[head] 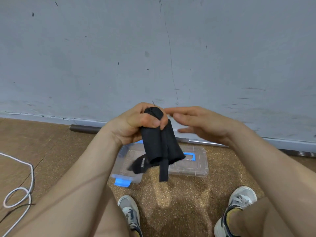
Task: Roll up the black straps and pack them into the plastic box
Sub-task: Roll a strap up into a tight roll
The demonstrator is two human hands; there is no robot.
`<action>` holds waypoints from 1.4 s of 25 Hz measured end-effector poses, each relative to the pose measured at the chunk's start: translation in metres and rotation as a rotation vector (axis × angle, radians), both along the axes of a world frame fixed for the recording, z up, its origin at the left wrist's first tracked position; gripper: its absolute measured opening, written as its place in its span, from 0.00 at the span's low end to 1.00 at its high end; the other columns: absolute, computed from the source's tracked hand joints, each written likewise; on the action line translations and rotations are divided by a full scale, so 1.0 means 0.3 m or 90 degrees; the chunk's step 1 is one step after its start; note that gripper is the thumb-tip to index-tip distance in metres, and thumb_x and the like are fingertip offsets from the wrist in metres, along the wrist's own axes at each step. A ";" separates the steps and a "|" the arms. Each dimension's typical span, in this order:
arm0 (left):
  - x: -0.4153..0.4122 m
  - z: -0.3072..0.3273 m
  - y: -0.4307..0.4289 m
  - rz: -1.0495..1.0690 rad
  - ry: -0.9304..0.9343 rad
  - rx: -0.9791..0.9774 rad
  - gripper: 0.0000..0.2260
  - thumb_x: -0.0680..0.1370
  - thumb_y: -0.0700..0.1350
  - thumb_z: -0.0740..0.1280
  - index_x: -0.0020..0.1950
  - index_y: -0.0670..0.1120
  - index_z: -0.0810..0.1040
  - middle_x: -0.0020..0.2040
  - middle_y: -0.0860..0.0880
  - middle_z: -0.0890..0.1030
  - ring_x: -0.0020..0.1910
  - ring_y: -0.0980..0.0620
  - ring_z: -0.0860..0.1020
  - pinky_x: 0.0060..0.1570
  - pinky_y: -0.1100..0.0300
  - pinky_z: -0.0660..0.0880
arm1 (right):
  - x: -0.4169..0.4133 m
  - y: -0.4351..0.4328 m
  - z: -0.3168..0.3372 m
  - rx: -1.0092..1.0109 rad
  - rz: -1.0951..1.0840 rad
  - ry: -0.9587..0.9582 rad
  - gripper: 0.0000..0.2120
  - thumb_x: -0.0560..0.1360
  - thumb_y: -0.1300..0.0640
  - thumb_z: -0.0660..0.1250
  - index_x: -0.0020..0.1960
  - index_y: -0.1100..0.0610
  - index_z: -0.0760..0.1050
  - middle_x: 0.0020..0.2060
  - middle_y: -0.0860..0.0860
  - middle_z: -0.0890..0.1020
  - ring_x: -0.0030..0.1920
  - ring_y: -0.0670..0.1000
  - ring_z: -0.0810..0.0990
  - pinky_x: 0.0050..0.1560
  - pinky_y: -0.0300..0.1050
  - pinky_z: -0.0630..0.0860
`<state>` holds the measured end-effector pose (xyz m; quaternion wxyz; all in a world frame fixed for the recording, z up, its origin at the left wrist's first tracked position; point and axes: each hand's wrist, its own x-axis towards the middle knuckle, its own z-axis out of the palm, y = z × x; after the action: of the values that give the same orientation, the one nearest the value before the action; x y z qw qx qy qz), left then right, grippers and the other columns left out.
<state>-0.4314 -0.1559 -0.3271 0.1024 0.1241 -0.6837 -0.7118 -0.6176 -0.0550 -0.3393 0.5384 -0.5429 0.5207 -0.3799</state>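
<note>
My left hand [135, 124] grips a rolled bundle of black straps [159, 142] by its upper end, thumb pressed across the front. A loose strap tail [164, 170] hangs down from the roll. My right hand [196, 124] hovers just right of the bundle with fingers stretched out, holding nothing. Below the hands, a clear plastic box [126, 175] with blue latches sits on the floor, and another black strap [140, 165] lies inside it. The box's clear lid [193, 165] with a blue handle rests to its right.
A grey wall rises straight ahead, with a metal bar [85, 128] lying along its base. White cord [22, 194] loops on the brown floor at the left. My two sneakers [130, 211] stand at the bottom of the view.
</note>
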 end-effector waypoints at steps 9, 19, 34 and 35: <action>-0.015 -0.007 0.000 0.239 -0.187 -0.166 0.22 0.66 0.37 0.72 0.58 0.51 0.75 0.35 0.48 0.80 0.33 0.51 0.76 0.37 0.55 0.75 | 0.057 -0.035 -0.058 0.015 -0.080 0.117 0.10 0.73 0.57 0.75 0.49 0.63 0.83 0.45 0.59 0.86 0.47 0.57 0.85 0.55 0.56 0.79; -0.068 -0.034 0.026 0.464 -0.100 -0.383 0.11 0.69 0.49 0.79 0.44 0.55 0.78 0.47 0.54 0.82 0.45 0.54 0.81 0.47 0.56 0.80 | 0.067 -0.033 -0.081 0.006 -0.288 -0.157 0.08 0.77 0.60 0.70 0.53 0.62 0.82 0.44 0.58 0.86 0.42 0.53 0.85 0.43 0.43 0.82; -0.092 -0.036 0.044 0.544 0.068 -0.685 0.10 0.76 0.42 0.71 0.57 0.46 0.81 0.47 0.60 0.80 0.47 0.62 0.77 0.48 0.72 0.72 | 0.162 -0.052 -0.102 -0.143 -0.481 0.014 0.17 0.80 0.45 0.64 0.44 0.58 0.79 0.40 0.55 0.84 0.43 0.56 0.84 0.47 0.59 0.81; -0.093 -0.038 0.039 0.549 0.072 -0.637 0.09 0.76 0.41 0.71 0.56 0.47 0.81 0.47 0.60 0.81 0.46 0.62 0.78 0.48 0.71 0.73 | 0.164 -0.052 -0.100 -0.136 -0.487 -0.006 0.18 0.80 0.45 0.65 0.44 0.60 0.79 0.40 0.57 0.84 0.43 0.59 0.84 0.48 0.61 0.81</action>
<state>-0.4593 -0.1443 -0.3384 0.4593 0.2864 -0.8144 -0.2094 -0.5684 -0.0706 -0.3693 0.3009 -0.3608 0.6404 -0.6076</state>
